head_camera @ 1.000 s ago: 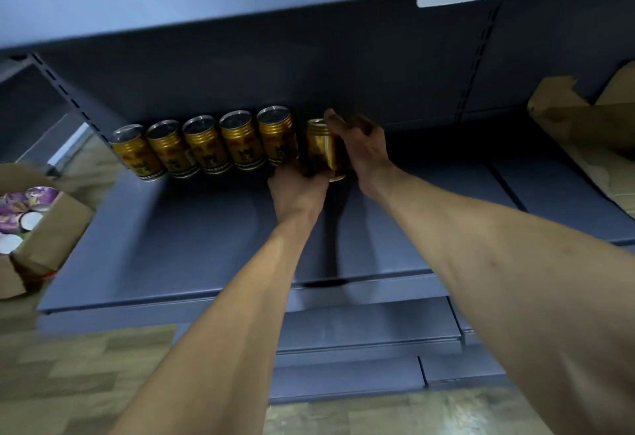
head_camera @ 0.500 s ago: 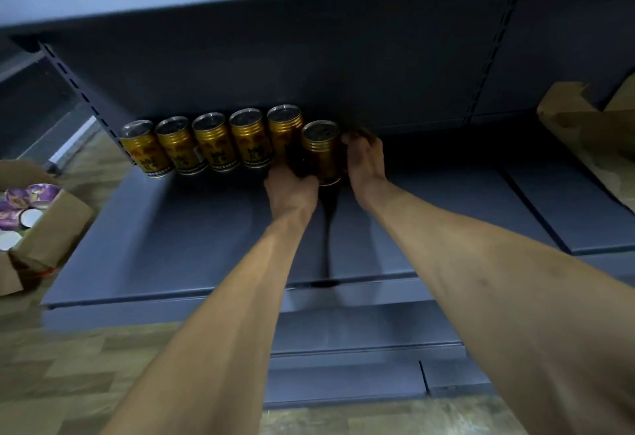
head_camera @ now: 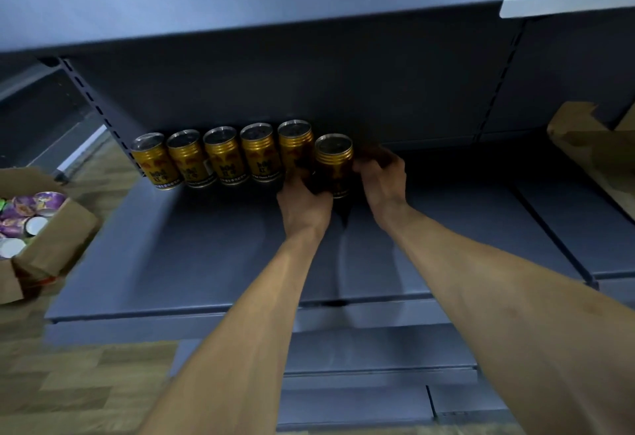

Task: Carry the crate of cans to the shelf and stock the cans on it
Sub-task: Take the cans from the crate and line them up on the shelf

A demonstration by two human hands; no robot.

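Comparing w/ a second ago: we've set the sixth can (head_camera: 334, 163) upright on the shelf (head_camera: 206, 245), slightly fwd of the row of five (head_camera: 223, 156). Left hand (head_camera: 304, 208) fingers curl round it; right hand (head_camera: 381, 177) fingers curl against its side. Needs nudging back.

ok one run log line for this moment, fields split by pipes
phase: stocking | left hand: grips sixth gold can | right hand: touches its right side | shelf: five cans in back row
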